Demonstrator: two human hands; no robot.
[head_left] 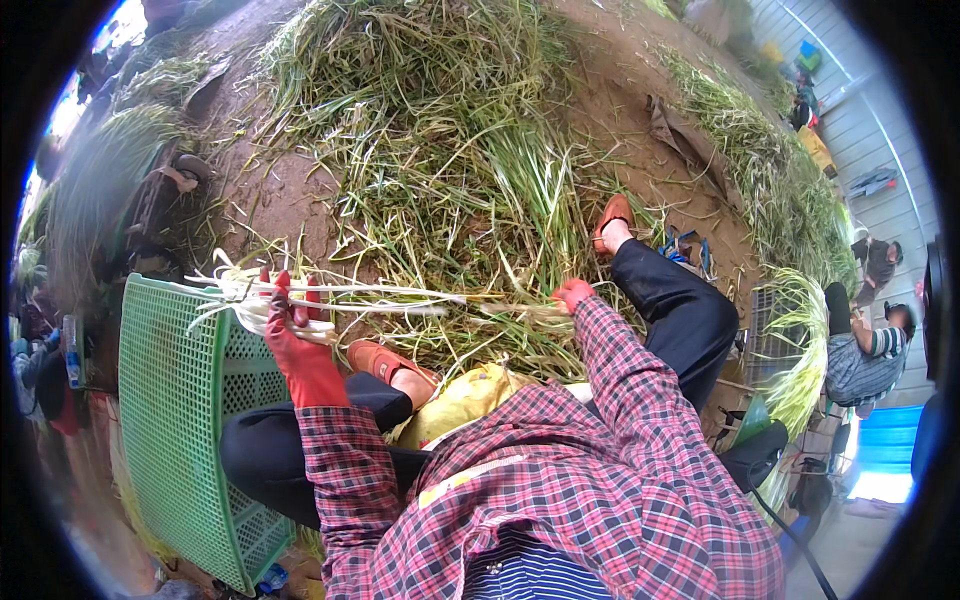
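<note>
white-stemmed stalks (pixel 243 290), partly hidden by fingers, lie grasped in the red-gloved left hand (pixel 294 340), just right of the green mesh crate (pixel 172 390); well right of that crate, the red-gloved right hand (pixel 573 294) is indistinct, its grip impossible to tell.

The left hand (pixel 291 328) and the right hand (pixel 573 294) wear gloves (pixel 315 375) that look like rubber, mostly smooth. The white stalks (pixel 240 290) look smooth and a bit shiny. On the left, the crate (pixel 165 375) is hard plastic, full of little holes, with a soft shine. The checked shirt (pixel 560 480) is soft, matt cloth with creases. The trousers (pixel 672 290) look like smooth, dull cloth. The yellow bundle (pixel 470 392) is wrinkly; cloth or plastic, I can't tell. The ground (pixel 612 95) is rough, matt dirt. The leaf heap (pixel 420 130) looks stringy and rough. Far right, the wall (pixel 875 120) looks like smooth metal with ridges.
</note>
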